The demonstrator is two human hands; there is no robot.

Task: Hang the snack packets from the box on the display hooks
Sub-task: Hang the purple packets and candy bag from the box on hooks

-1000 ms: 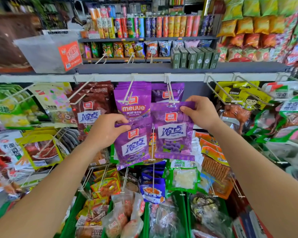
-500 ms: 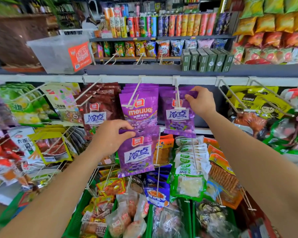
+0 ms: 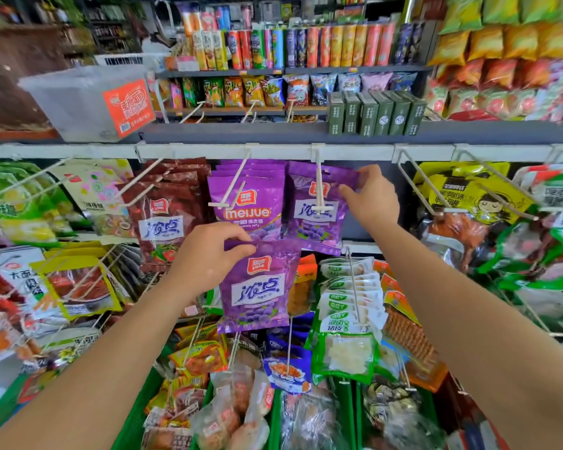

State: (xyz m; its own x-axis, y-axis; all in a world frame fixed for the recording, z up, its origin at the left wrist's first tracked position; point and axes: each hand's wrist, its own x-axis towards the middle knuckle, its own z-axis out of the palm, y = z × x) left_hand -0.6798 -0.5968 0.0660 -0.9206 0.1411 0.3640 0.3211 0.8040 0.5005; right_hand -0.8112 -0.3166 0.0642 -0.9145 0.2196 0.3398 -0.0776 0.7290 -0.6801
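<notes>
Presently, nearest us: left hand pinches top edge of purple packet, held free in front of lower rows, not on any hook. Further in: right hand pinches top corner of second purple packet, white hook running down its front; we cannot tell whether hole is fully threaded. We judge step as seating second packet. Next move calls for sliding it back along hook, then lifting left packet's hole to hook tip. Box not in view.
</notes>
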